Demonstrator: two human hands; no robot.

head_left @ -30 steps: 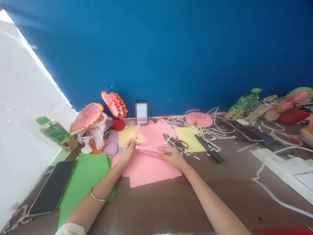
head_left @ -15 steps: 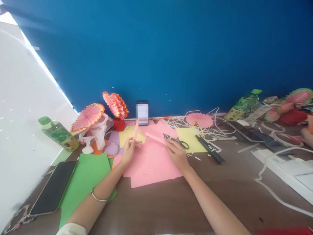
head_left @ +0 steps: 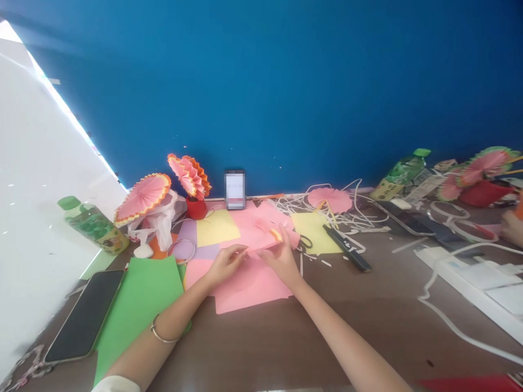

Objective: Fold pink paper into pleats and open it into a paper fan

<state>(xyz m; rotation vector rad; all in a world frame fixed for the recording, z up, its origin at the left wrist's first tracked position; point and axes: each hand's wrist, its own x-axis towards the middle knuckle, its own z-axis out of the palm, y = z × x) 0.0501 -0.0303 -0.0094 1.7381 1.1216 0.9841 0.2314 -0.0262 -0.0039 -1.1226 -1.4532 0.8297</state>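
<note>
Left hand [head_left: 226,263] and right hand [head_left: 281,260] pinch a pink folded paper [head_left: 261,239] (blurred, its shape unclear) over pink sheets [head_left: 249,286]; scissors [head_left: 305,242] are half hidden.

1. You have one view only, from the camera on your head, so no second view shares the scene.
2. It faces forward and slightly down, toward the blue wall [head_left: 286,81] beyond your hands.
3. Your left hand [head_left: 226,264] and right hand [head_left: 280,260] sit low in the centre, at arm's length.
4. The table [head_left: 261,343] fills the lower part.
</note>
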